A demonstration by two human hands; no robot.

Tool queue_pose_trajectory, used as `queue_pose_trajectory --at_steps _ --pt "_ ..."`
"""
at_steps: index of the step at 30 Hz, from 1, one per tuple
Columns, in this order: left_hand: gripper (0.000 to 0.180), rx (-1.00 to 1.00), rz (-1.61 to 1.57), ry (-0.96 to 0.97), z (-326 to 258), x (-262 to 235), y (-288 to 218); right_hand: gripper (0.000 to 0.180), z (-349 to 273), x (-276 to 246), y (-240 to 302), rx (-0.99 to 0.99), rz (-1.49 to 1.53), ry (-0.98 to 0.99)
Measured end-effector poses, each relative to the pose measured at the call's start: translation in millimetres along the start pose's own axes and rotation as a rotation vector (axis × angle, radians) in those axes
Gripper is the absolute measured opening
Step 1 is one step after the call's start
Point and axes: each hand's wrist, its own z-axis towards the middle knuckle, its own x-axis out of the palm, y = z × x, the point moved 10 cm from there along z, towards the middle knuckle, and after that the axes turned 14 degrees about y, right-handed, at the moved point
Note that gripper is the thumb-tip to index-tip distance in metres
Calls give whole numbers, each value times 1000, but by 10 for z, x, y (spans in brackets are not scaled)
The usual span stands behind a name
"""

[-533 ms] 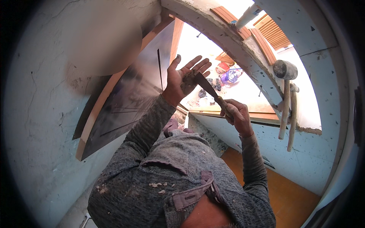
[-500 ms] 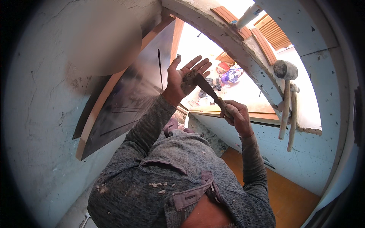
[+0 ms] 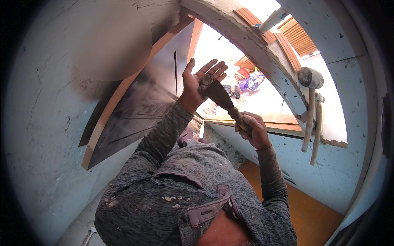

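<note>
The left hand (image 3: 200,82) is raised in the upper middle of the frame with its fingers spread and the palm turned up, and a grey lump of putty (image 3: 204,83) sits on the palm near the base of the fingers. The tip of a broad putty knife (image 3: 218,95) rests right against that lump; its blade slants down to the right toward the right hand (image 3: 251,130), which is curled tight around the handle just right of centre. Half a second ago the hands and knife were in nearly the same pose, with the blade already up at the palm, so little has moved; my reading is that the knife is working or picking up the lump on the hand, and that none of it has gone onto a surface yet. To the left of the raised hand leans a dark window pane (image 3: 135,110) in a wooden frame, open against the pale blue wall (image 3: 45,135) on the left of the frame. Above and to the right runs the arched opening with bright daylight behind it, and two wooden-handled mallets (image 3: 310,102) hang on the wall at the right.
</note>
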Motion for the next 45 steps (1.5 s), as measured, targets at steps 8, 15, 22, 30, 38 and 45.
queue_pose_trajectory --at_steps 8,15,22,30,38,45 --pt "82 114 24 -127 -56 -165 -187 39 178 215 -21 14 59 52" --pt "78 161 40 -157 -168 -208 -354 39 334 -109 1031 -292 -100 -110" --pt "76 157 27 -190 -324 -352 -445 36 674 -155 2233 -509 -959 -416" --pt "74 202 54 -290 -526 -437 -633 39 1046 -64 2409 -485 -1323 -519" --pt "75 187 46 -336 -558 -573 -640 37 1097 -15 2360 -488 -1466 -492" --pt "76 197 100 -325 -589 -576 -664 37 942 -148 2354 -401 -1392 -496"
